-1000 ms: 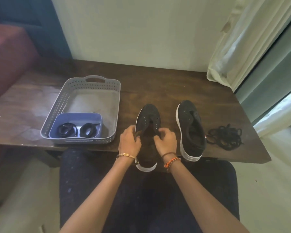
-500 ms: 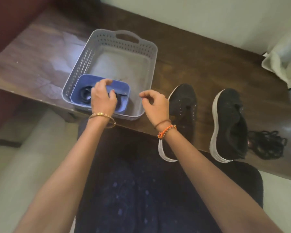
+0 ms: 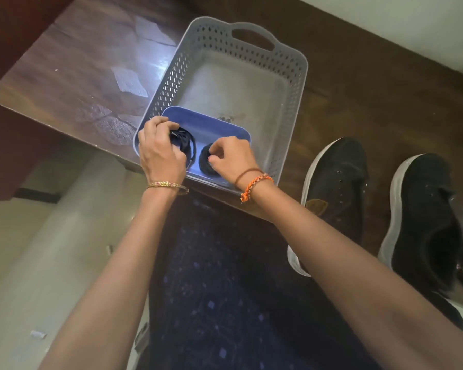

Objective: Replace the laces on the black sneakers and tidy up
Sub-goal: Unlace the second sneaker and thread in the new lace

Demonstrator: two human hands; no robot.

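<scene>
Hands each gripping a coiled lace in basket on scuffed wooden table.

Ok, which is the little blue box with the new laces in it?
Find the grey holey basket on the wooden table. The blue box sits in its near corner, holding two black lace bundles. It's the only blue thing there, and both hands reach into it.

right hand moved from sneaker into blue tray, both hands now gripping lace bundles
</scene>
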